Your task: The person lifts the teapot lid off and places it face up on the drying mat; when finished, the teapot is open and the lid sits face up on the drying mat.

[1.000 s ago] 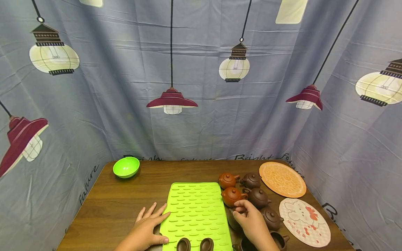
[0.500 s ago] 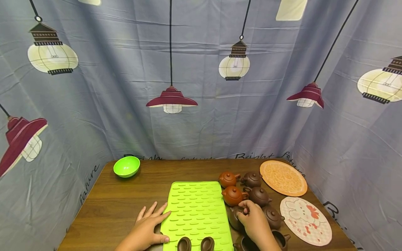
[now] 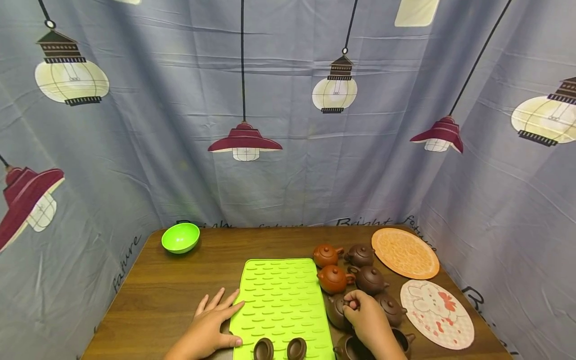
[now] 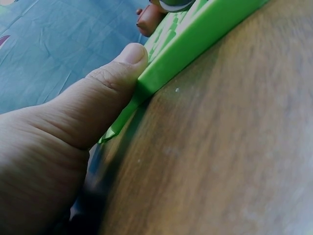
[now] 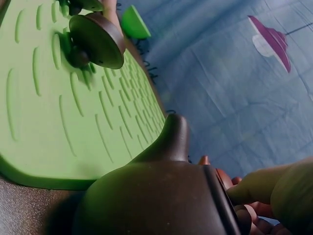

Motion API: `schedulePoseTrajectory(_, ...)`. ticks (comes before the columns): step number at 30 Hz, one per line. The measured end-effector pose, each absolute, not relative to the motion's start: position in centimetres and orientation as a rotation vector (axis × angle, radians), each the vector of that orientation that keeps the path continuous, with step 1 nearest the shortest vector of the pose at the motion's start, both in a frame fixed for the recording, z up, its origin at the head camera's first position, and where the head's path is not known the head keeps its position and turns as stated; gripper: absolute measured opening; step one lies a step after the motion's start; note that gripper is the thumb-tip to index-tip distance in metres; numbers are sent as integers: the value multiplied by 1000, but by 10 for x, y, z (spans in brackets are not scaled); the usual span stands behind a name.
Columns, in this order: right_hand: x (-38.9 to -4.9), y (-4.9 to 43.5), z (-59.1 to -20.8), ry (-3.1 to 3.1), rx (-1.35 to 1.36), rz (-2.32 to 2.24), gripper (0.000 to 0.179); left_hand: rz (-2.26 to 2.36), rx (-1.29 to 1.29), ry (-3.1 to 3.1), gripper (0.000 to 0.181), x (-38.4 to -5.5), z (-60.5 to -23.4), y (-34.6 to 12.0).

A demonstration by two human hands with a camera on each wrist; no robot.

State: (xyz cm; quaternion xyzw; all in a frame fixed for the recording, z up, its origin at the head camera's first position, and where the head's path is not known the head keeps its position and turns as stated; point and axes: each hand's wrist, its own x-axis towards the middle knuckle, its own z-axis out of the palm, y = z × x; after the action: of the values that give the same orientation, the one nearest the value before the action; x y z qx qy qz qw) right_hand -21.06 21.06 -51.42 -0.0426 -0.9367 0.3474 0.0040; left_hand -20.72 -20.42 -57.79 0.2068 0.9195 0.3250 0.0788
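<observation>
At lower right of the head view, the right hand point(image 3: 372, 322) pinches the lid point(image 5: 226, 200) of a dark teapot point(image 3: 335, 315); a loose pinch could drop it, a wide swing could knock the orange teapot point(image 3: 333, 280); the left hand point(image 3: 208, 326) lies spread, gripping nothing, on the green mat point(image 3: 281, 300); fingers hide the knob; whether the lid is lifted, I cannot tell.

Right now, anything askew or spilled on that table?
Two brown lids lie upside down, tilted on their knobs, on the green mat; two teapots near the right hand stand lidless. No spill or damage visible.
</observation>
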Motion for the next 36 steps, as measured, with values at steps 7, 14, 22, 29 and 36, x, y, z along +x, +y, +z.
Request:
schedulePoseTrajectory(7,-211,210,-514,-2937,-146,1073,9,981,623,2743,99,-206,-576,-205)
schedulePoseTrajectory(14,-210,210,-514,-2943,-122,1086,8,967,635,2759,99,-206,-580,-206)
schedulePoseTrajectory(22,-209,211,-511,-2926,-53,1091,8,972,646,2786,99,-206,-580,-205)
schedulePoseTrajectory(29,-206,205,-508,-2886,-79,1230,11,979,644,2784,99,-206,-580,-205)
schedulePoseTrajectory(36,-203,191,-510,-2854,-123,1483,15,975,649,2780,98,-206,-580,-206)
